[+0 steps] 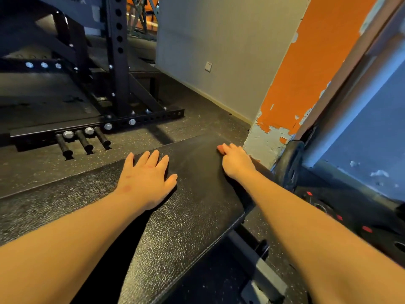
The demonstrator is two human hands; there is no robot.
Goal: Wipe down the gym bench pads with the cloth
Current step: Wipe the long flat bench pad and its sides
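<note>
Far off on the left stands a black steel power rack (118,62) with short black storage pegs (83,141) jutting from its base over the speckled rubber floor (153,132).

Nearer, the left hand (146,178) lies flat on the black textured vinyl bench pad (192,194). Its fingers are spread and straight and grip nothing; it looks to be steadying the person. The pad's long axis runs from the near bottom of the view away to the far side, leaning a little right. Its far end lies just past both sets of fingertips.

Right of the left hand is a bare strip of pad, then the red-pink cloth (220,149). Only a small corner of it shows, pressed onto the pad near the far right corner. The right hand (237,162) covers the rest, its fingers bunched and curled over the cloth.

So the cloth sits under the right hand, and the unwiped length lies toward the near side and to the left. The likely stroke is a pull back along the long axis. There is little room to the right. The pad's right edge drops away just beside that wrist, with a dark round weight plate (287,163) and an orange pillar with peeling paint (306,84) close by.
</note>
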